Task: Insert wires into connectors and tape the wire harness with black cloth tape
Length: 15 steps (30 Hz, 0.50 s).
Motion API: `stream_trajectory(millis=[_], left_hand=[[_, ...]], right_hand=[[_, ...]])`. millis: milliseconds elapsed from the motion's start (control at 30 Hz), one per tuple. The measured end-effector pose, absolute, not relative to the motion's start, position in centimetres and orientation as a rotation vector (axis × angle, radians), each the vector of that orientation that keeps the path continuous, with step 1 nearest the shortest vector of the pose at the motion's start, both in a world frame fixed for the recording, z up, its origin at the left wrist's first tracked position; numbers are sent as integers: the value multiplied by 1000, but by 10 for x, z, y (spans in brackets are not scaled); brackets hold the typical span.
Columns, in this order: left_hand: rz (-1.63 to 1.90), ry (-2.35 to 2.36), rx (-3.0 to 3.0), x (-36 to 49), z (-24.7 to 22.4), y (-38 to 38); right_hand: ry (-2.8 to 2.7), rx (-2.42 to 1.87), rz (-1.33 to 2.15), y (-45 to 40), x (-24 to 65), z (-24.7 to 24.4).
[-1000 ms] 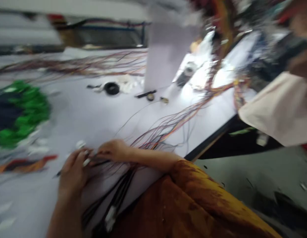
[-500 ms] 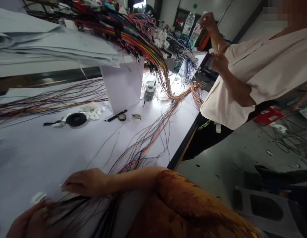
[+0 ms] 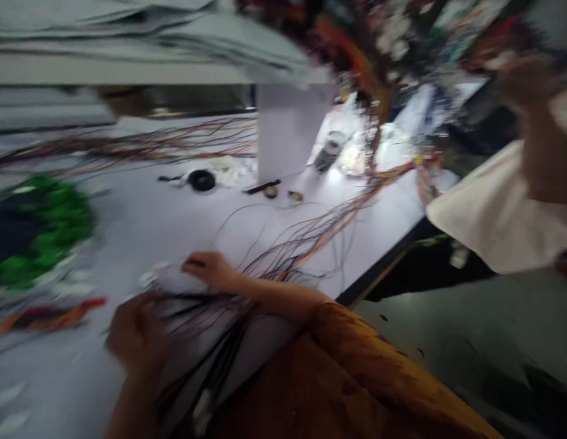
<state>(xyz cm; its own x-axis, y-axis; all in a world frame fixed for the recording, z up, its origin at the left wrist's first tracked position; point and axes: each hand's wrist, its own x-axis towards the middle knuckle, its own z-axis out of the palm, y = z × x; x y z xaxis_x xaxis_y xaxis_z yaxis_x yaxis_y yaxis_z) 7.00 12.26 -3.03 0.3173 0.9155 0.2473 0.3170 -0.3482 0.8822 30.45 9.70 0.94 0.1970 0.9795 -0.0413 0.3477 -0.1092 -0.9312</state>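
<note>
My left hand point(image 3: 139, 332) is blurred at the lower left, its fingers curled around the ends of black-sleeved wires point(image 3: 185, 297). A small white connector point(image 3: 153, 275) lies just beyond its fingertips; whether they touch cannot be made out. My right hand point(image 3: 210, 270) is a little above and to the right, thumb and fingers pinched together. What it pinches is too small and smeared to name. Under my right forearm runs a bundle of thin coloured wires point(image 3: 306, 244), which crosses the white table point(image 3: 141, 219) toward the back right.
A green pile point(image 3: 59, 225) with a dark middle lies at the left, near an orange and red item point(image 3: 50, 317). Rolls of black tape point(image 3: 202, 180) sit before an upright white panel point(image 3: 288, 140). A co-worker's arm point(image 3: 544, 134) is at the right, beyond the table edge point(image 3: 384, 259).
The view has swung left and blurred, bringing the green pile and orange item into sight. Both my hands show higher and farther right in the picture, still close together over the wires.
</note>
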Motion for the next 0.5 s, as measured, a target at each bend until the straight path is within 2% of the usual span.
stream_trajectory(millis=[67, 133, 233, 500], left_hand=[[1027, 1268, 1628, 82, -19, 118], [977, 1178, 1351, 90, -16, 122], [1017, 1100, 1247, 93, -17, 127], [1040, 1049, 1196, 93, -11, 124]], right_hand=[[-1295, -1525, 1032, 107, 283, -13], [-1321, -1449, 1062, 110, 266, -29], [-1425, -1382, 1058, 109, 260, -38], [-1608, -1373, 690, 95, 262, -31]])
